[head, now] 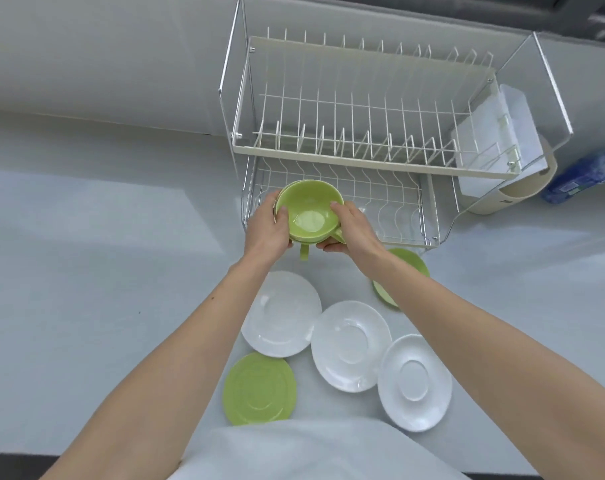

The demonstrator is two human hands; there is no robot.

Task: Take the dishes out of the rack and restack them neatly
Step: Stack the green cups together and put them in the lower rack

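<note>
Nested green cups [306, 211] are held between both hands just in front of the lower shelf of the white two-tier dish rack [363, 157]. My left hand [268, 226] grips their left side, thumb on the rim. My right hand [353, 230] grips the right side, fingers underneath. One cup handle hangs down below. On the table lie three white saucers [282, 313] [351, 346] [415, 382] and two green saucers [259, 389] [410, 261], the far one partly hidden by my right forearm.
The rack's upper shelf shows bare wire slots, with a clear cutlery holder [498, 133] at its right end. A blue packet [585, 174] lies right of the rack. A grey wall stands behind. The table's near edge runs along the bottom.
</note>
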